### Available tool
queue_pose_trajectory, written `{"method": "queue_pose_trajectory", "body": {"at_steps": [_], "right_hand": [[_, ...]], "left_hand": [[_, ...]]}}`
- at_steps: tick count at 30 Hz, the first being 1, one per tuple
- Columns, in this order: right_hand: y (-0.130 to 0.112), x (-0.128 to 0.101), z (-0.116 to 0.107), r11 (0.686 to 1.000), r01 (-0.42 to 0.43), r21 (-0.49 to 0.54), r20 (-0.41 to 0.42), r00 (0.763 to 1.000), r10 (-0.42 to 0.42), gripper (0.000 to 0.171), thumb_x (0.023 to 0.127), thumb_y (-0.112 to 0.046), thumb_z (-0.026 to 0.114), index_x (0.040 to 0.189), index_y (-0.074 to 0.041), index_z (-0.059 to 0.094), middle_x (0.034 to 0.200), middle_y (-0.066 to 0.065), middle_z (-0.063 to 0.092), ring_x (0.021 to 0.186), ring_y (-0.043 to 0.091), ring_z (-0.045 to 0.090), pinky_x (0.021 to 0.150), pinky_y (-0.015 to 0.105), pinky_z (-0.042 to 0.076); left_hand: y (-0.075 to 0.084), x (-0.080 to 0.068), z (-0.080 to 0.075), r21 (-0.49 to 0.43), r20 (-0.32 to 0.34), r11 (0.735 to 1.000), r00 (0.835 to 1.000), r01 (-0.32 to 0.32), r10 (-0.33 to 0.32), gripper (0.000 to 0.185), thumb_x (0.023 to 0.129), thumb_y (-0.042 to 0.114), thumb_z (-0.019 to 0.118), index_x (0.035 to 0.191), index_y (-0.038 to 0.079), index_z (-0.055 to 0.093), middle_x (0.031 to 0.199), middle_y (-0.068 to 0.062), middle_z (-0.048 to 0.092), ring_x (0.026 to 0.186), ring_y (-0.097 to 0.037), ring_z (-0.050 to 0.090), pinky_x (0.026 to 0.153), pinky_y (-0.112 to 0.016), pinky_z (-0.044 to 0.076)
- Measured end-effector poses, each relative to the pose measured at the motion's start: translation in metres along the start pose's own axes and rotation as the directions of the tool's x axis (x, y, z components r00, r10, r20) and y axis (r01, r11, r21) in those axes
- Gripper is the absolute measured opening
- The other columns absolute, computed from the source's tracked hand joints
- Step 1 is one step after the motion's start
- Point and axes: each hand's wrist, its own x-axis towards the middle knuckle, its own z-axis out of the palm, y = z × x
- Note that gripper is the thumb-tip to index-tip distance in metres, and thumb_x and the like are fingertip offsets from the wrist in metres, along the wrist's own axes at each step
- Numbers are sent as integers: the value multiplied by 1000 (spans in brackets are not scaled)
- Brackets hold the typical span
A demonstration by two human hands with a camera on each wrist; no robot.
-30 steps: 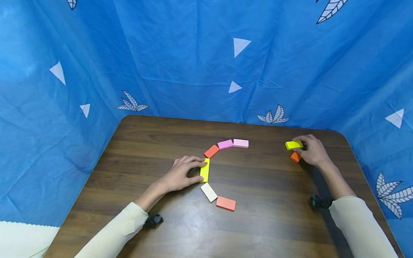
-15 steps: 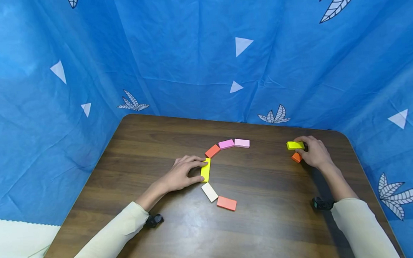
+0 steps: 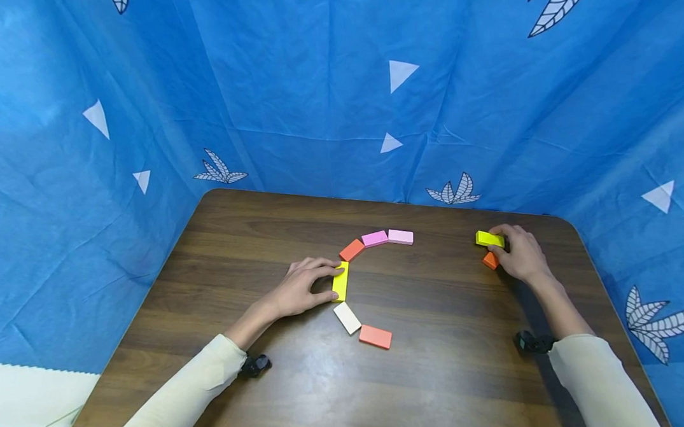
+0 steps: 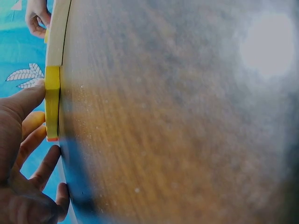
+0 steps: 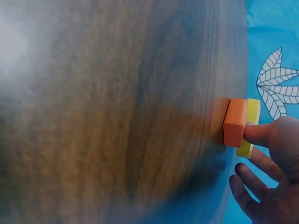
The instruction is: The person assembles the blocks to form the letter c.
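Note:
My left hand (image 3: 329,283) rests on the table, thumb and fingers pinching the long sides of a flat yellow block (image 3: 340,281). That block (image 4: 52,102) is part of a curved row: orange block (image 3: 352,249), magenta block (image 3: 374,239) and pale pink block (image 3: 401,237) beyond it, cream block (image 3: 346,318) and orange-red block (image 3: 375,336) nearer me. At the far right, my right hand (image 3: 495,242) grips a second yellow block (image 3: 489,238), slightly tilted. It is held right above a small orange block (image 3: 490,260). In the right wrist view the yellow block (image 5: 253,111) lies against the orange block (image 5: 235,122).
The dark wooden table (image 3: 262,230) has rounded far corners and is closed in by a blue patterned cloth (image 3: 314,100) at the back and both sides. A pale cloth (image 3: 18,406) shows at the lower left. Bare wood lies between the two hands.
The yellow block in my right hand has tilted a little, its left end now higher. My left hand and the curved row have not moved.

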Motion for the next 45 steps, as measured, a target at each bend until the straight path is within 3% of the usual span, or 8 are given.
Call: {"method": "queue_pose_trajectory", "body": {"at_steps": [11, 24, 29, 36, 45], "right_hand": [[-6, -11, 3, 1000, 18, -11, -35, 999, -19, 42, 105, -16, 66, 143, 1, 57, 149, 35, 51, 130, 53, 44, 108, 76, 38], [-24, -32, 4, 983, 183, 8, -121, 976, -181, 39, 98, -8, 76, 134, 3, 63, 132, 32, 62, 117, 51, 48, 99, 66, 37], [-35, -44, 8, 974, 223, 32, -135, 967, -217, 38, 97, -9, 78, 131, 0, 65, 129, 29, 64, 115, 49, 46, 92, 65, 30], [-52, -58, 16, 959, 277, 64, -121, 956, -268, 36, 95, -10, 81, 128, -3, 67, 125, 23, 69, 116, 44, 46, 89, 59, 25], [-63, -70, 21, 947, 307, 96, -45, 952, -304, 37, 94, -12, 83, 127, -7, 68, 125, 17, 70, 119, 41, 50, 92, 54, 27]], "left_hand": [[0, 0, 2, 8, 5, 1000, 1000, 6, -6, 56, 97, 41, 82, 148, 23, 67, 157, 5, 61, 144, -24, 54, 116, -60, 36], [-1, 1, 2, 2, 5, 1000, 1000, 17, -17, 56, 97, 40, 81, 148, 22, 67, 158, 4, 60, 144, -25, 54, 115, -63, 36], [0, 1, 2, -2, 5, 1000, 1000, 19, -19, 57, 97, 41, 82, 148, 23, 67, 158, 6, 60, 144, -24, 53, 115, -62, 35], [1, 1, 1, -3, 6, 1000, 1000, 18, -18, 57, 97, 41, 82, 149, 23, 67, 158, 4, 60, 145, -25, 53, 115, -63, 35], [-1, 1, 1, -7, 0, 1000, 1000, 10, -10, 55, 97, 40, 81, 148, 23, 67, 158, 4, 60, 144, -25, 54, 114, -63, 36]]}}
